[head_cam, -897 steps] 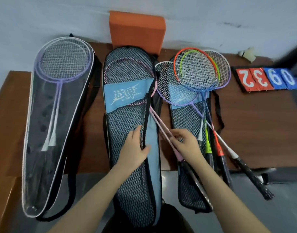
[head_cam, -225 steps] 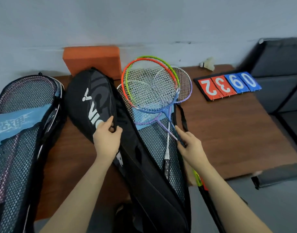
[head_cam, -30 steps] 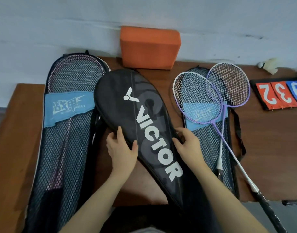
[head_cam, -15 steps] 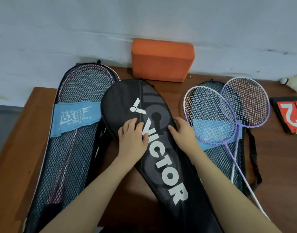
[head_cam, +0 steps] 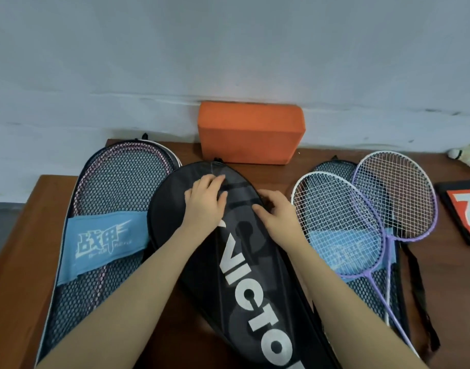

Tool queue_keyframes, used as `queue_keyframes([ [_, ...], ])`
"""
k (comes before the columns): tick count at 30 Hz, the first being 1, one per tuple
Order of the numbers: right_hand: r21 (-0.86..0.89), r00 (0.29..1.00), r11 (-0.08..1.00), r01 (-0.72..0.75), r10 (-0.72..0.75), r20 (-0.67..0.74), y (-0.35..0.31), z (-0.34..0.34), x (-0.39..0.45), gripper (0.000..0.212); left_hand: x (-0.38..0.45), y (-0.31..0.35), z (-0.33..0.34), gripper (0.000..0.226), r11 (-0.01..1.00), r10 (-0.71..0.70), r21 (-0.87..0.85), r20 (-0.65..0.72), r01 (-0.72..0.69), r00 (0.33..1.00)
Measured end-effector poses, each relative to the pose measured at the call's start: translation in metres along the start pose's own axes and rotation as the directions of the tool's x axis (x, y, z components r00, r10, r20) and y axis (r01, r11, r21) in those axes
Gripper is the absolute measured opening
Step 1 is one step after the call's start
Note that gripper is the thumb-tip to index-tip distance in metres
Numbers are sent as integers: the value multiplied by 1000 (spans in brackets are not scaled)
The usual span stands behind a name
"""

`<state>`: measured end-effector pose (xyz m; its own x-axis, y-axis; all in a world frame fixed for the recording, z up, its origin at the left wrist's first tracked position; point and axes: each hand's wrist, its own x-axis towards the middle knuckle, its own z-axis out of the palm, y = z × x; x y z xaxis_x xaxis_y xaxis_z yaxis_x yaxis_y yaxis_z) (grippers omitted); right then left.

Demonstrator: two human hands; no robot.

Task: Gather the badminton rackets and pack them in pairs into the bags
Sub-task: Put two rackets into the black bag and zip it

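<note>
A black Victor bag (head_cam: 244,283) lies slantwise across the middle of the table. My left hand (head_cam: 206,203) presses flat on its rounded top end. My right hand (head_cam: 278,222) has bent fingers at the bag's upper right rim and grips the edge there. To the left lies a mesh bag (head_cam: 114,187) with a blue label and pink rackets inside. On the right, a white-and-purple racket (head_cam: 335,225) and a purple racket (head_cam: 396,195) lie crossed on top of a second mesh bag (head_cam: 372,291).
An orange block (head_cam: 251,131) stands against the wall behind the bags. A shuttlecock (head_cam: 465,155) and red score cards (head_cam: 465,211) sit at the far right. The brown table (head_cam: 21,235) ends at its left edge beside the left mesh bag.
Both hands have slid up the black bag from its middle to its rounded top end. The rackets and the mesh bags have not moved.
</note>
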<state>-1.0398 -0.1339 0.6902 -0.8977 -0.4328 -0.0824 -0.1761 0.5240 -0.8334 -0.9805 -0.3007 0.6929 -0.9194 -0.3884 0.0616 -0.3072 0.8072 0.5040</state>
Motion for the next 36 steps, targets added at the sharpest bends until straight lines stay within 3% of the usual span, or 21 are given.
queue_keyframes([
  [4, 169, 985, 972, 164, -169, 14, -23, -11, -5, 33, 33, 9, -9, 39, 1000, 11, -1, -23, -11, 1000],
  [8, 247, 979, 950, 190, -201, 21, -39, -19, -5, 33, 50, 1, -22, 34, 998, 61, 23, 6, -61, 998],
  [13, 311, 982, 936, 165, -184, 34, -48, -24, -4, 34, 57, -12, -39, 46, 993, -120, -9, -24, 120, 992],
  [20, 287, 997, 958, -28, 8, 71, -56, -27, -1, 16, 56, -11, -53, 15, 983, -121, -148, -88, 108, 989],
  [26, 177, 994, 980, 95, -83, -76, -84, -22, 28, 11, 38, 1, -67, 11, 954, -77, -299, -232, 4, 970],
  [32, 142, 964, 981, 130, -159, 212, -118, -31, 43, 17, 29, -1, -79, 12, 876, -59, -470, -322, -105, 945],
  [36, 253, 972, 963, 96, -145, 184, -110, -39, 36, 13, 27, -4, -77, 11, 874, -81, -475, -347, -101, 934],
])
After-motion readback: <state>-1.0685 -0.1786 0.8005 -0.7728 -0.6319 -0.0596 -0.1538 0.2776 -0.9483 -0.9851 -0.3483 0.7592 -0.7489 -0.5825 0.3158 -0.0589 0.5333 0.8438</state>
